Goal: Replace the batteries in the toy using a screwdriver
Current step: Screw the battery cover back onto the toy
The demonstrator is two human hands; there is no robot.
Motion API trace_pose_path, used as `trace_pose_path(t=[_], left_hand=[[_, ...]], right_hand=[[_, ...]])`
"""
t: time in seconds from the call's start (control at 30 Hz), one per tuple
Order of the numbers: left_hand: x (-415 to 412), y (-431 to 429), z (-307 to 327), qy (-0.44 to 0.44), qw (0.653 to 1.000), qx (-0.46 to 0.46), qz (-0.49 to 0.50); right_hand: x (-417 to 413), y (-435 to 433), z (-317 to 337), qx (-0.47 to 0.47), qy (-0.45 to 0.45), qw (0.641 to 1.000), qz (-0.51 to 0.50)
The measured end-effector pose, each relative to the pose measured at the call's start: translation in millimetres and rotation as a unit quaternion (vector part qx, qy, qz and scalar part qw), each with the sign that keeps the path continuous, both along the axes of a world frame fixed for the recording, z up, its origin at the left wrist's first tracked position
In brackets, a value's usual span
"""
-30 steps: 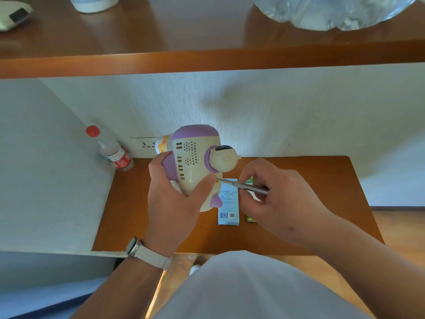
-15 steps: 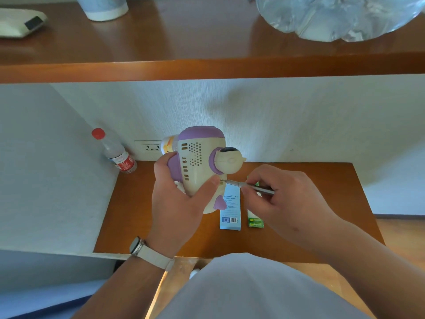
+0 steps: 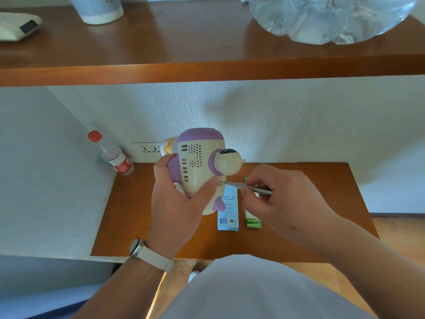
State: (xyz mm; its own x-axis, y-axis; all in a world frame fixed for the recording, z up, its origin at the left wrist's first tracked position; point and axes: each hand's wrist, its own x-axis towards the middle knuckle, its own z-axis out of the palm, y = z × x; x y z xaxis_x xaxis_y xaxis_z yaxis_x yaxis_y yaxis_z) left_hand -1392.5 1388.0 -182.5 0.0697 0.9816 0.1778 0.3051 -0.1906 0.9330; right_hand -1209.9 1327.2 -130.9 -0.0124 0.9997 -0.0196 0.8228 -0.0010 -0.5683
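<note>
The screwdriver point(image 3: 243, 186) tip stays at a screw low on the toy point(image 3: 197, 166), which the left hand point(image 3: 177, 210) grips above the surface point(image 3: 322, 192). The right hand point(image 3: 282, 203) pinches the shaft. Since the earlier frames only its fingers have shifted slightly, so the screw is probably mid-turn and the cover still on.

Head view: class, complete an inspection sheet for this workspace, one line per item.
Surface: brown wooden desk, below a wooden shelf.
Job's things: purple and cream toy held above the desk; screwdriver tip at the toy's side; green battery pack and blue box lying on the desk.
Clutter: red-capped bottle in the back left corner; cup and clear container on the shelf.
Hands: left hand grips the toy; right hand pinches the screwdriver.
Cables: nothing seen.
Surroundings: white wall with a wall socket.
</note>
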Motion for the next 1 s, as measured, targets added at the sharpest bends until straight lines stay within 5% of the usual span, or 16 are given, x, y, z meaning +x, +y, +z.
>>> trace_pose_path(t=[1.0], left_hand=[[10.4, -3.5, 5.8, -0.002, 1.0, 0.008, -0.009]], right_hand=[[10.8, -10.0, -7.3, 0.003, 0.079, 0.997, -0.014]])
